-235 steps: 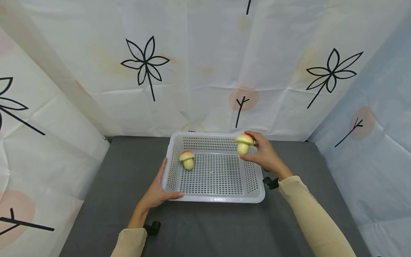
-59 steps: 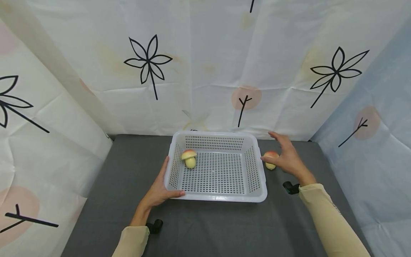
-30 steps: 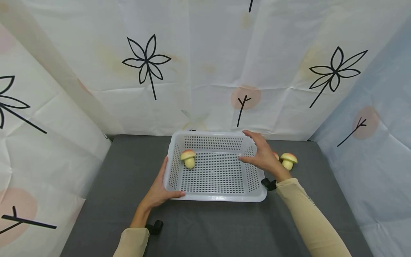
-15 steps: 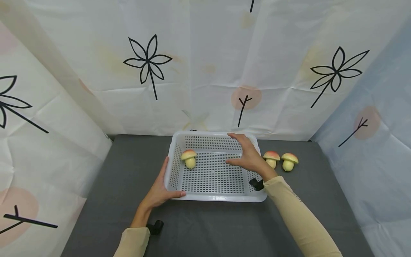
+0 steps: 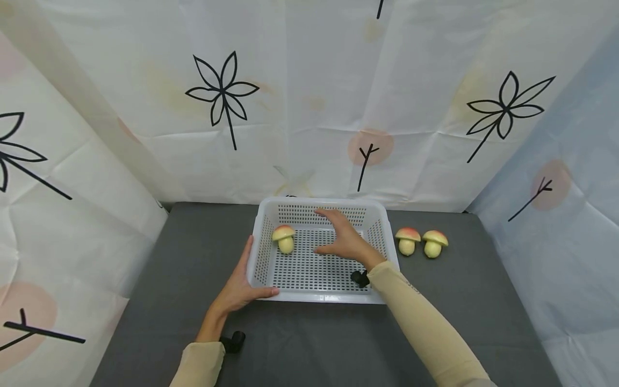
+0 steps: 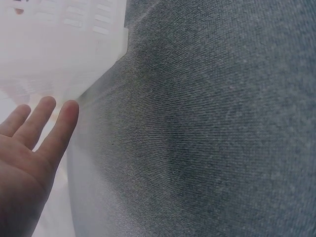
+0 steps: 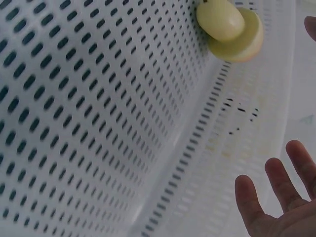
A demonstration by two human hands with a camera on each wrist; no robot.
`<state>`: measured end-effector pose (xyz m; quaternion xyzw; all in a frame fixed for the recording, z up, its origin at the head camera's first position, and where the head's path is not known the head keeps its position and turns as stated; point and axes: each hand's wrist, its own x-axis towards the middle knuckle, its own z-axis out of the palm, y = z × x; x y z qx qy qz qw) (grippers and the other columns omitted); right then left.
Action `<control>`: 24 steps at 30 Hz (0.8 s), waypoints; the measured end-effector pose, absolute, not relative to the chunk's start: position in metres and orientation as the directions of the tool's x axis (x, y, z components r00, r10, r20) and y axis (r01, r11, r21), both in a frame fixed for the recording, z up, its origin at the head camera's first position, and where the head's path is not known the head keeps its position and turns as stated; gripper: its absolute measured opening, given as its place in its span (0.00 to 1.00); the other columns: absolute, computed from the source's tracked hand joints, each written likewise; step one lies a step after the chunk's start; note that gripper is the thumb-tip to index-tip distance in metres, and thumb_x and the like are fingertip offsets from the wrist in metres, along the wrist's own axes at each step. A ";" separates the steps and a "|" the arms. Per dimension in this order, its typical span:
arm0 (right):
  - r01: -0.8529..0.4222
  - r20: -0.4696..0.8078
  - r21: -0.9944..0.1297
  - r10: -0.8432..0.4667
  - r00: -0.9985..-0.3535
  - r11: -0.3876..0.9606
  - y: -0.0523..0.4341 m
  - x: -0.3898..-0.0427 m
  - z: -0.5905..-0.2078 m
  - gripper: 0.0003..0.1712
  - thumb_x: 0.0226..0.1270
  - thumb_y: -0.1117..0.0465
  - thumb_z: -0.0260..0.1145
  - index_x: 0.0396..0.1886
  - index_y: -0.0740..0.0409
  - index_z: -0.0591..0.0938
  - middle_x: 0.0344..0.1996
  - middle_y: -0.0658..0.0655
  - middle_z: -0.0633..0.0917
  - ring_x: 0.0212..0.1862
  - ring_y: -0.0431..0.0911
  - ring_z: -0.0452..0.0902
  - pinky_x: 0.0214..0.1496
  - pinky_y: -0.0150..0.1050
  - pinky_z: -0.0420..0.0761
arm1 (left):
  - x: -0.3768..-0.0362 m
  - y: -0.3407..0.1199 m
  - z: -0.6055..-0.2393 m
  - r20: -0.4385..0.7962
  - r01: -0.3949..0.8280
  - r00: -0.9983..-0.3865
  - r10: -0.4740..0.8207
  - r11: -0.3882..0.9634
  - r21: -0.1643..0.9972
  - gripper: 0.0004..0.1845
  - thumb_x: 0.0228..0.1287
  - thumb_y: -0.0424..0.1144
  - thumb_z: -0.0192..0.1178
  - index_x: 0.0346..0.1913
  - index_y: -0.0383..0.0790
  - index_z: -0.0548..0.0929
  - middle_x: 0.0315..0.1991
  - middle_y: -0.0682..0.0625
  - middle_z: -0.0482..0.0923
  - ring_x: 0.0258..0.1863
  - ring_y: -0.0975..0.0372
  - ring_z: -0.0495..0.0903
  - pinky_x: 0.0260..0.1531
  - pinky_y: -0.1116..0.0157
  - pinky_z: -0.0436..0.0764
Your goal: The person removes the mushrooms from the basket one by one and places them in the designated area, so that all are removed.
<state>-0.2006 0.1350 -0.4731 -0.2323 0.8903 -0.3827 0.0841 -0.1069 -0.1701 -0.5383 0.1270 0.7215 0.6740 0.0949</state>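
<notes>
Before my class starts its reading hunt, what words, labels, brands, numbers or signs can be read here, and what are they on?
Readable text: none.
Right sleeve: a faint dark mark by the cuff, too small to read.
Backdrop cloth: line drawings, no lettering seen.
Basket and mushrooms: no text seen.

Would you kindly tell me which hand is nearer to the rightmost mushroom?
Right: the right hand is over the basket, left of that mushroom; the left hand is at the basket's left side.
</notes>
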 end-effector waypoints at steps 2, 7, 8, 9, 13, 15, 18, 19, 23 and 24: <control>-0.348 0.021 -0.725 -0.487 -0.873 0.594 0.129 -0.203 -0.478 0.56 0.52 0.54 0.83 0.79 0.51 0.64 0.75 0.58 0.64 0.76 0.59 0.54 0.72 0.62 0.59 | -0.107 -0.170 -0.539 0.031 0.049 -0.947 0.319 0.048 0.998 0.76 0.44 0.28 0.82 0.81 0.67 0.35 0.78 0.37 0.51 0.60 0.34 0.73 0.50 0.44 0.79; -0.337 -0.013 -0.726 -0.501 -0.865 0.600 0.115 -0.206 -0.488 0.57 0.52 0.53 0.83 0.79 0.49 0.63 0.76 0.56 0.63 0.77 0.57 0.53 0.73 0.60 0.58 | -0.108 -0.170 -0.538 0.026 0.038 -0.944 0.329 0.031 0.999 0.76 0.44 0.28 0.82 0.81 0.66 0.34 0.78 0.37 0.51 0.60 0.35 0.74 0.49 0.43 0.80; -0.335 -0.019 -0.725 -0.504 -0.864 0.601 0.112 -0.207 -0.489 0.57 0.52 0.52 0.83 0.79 0.49 0.62 0.77 0.56 0.63 0.77 0.57 0.53 0.73 0.60 0.58 | -0.108 -0.170 -0.538 0.028 0.040 -0.943 0.331 0.030 0.999 0.76 0.44 0.28 0.82 0.81 0.65 0.33 0.78 0.37 0.51 0.60 0.35 0.74 0.49 0.43 0.80; -0.333 -0.023 -0.727 -0.507 -0.862 0.600 0.109 -0.207 -0.490 0.57 0.52 0.53 0.83 0.79 0.49 0.62 0.77 0.56 0.63 0.77 0.57 0.53 0.73 0.60 0.58 | -0.108 -0.170 -0.537 0.026 0.038 -0.943 0.331 0.029 0.999 0.76 0.44 0.28 0.82 0.81 0.66 0.33 0.78 0.37 0.51 0.60 0.35 0.74 0.49 0.43 0.80; -0.325 -0.043 -0.733 -0.517 -0.855 0.597 0.100 -0.208 -0.495 0.57 0.52 0.53 0.83 0.79 0.50 0.63 0.76 0.56 0.63 0.77 0.57 0.53 0.72 0.60 0.59 | -0.109 -0.170 -0.537 0.032 0.041 -0.940 0.338 0.021 0.999 0.76 0.45 0.28 0.82 0.81 0.65 0.33 0.78 0.36 0.51 0.60 0.34 0.73 0.48 0.44 0.81; -0.322 -0.053 -0.730 -0.518 -0.853 0.603 0.095 -0.209 -0.499 0.56 0.52 0.52 0.84 0.79 0.49 0.63 0.76 0.56 0.64 0.77 0.57 0.53 0.72 0.60 0.60 | -0.109 -0.170 -0.536 0.035 0.043 -0.939 0.342 0.014 0.999 0.76 0.45 0.28 0.81 0.81 0.65 0.33 0.78 0.35 0.51 0.60 0.34 0.73 0.48 0.44 0.81; -0.315 -0.069 -0.723 -0.518 -0.853 0.615 0.089 -0.210 -0.504 0.56 0.52 0.52 0.84 0.79 0.47 0.63 0.75 0.55 0.64 0.76 0.54 0.55 0.72 0.57 0.62 | -0.109 -0.170 -0.537 0.042 0.049 -0.937 0.347 0.012 0.999 0.75 0.45 0.28 0.81 0.82 0.63 0.33 0.78 0.35 0.51 0.60 0.33 0.73 0.48 0.44 0.81; -0.315 -0.071 -0.721 -0.518 -0.852 0.617 0.087 -0.211 -0.505 0.56 0.52 0.53 0.84 0.79 0.47 0.63 0.75 0.55 0.64 0.76 0.54 0.55 0.72 0.56 0.62 | -0.109 -0.170 -0.537 0.041 0.050 -0.937 0.346 0.018 0.999 0.75 0.45 0.28 0.81 0.82 0.63 0.33 0.78 0.35 0.51 0.60 0.33 0.73 0.48 0.45 0.81; -0.306 -0.090 -0.713 -0.515 -0.853 0.631 0.079 -0.212 -0.507 0.56 0.52 0.52 0.84 0.78 0.47 0.64 0.75 0.56 0.64 0.75 0.54 0.57 0.72 0.56 0.64 | -0.109 -0.170 -0.537 0.033 0.051 -0.941 0.337 0.046 0.998 0.75 0.45 0.29 0.82 0.82 0.64 0.33 0.78 0.36 0.51 0.60 0.34 0.74 0.48 0.45 0.81; -0.305 -0.090 -0.710 -0.512 -0.854 0.634 0.078 -0.212 -0.507 0.56 0.51 0.52 0.84 0.78 0.47 0.64 0.75 0.56 0.64 0.75 0.54 0.58 0.71 0.56 0.64 | -0.109 -0.170 -0.537 0.032 0.053 -0.941 0.336 0.053 0.997 0.75 0.46 0.29 0.82 0.82 0.63 0.33 0.78 0.36 0.51 0.60 0.34 0.73 0.49 0.45 0.81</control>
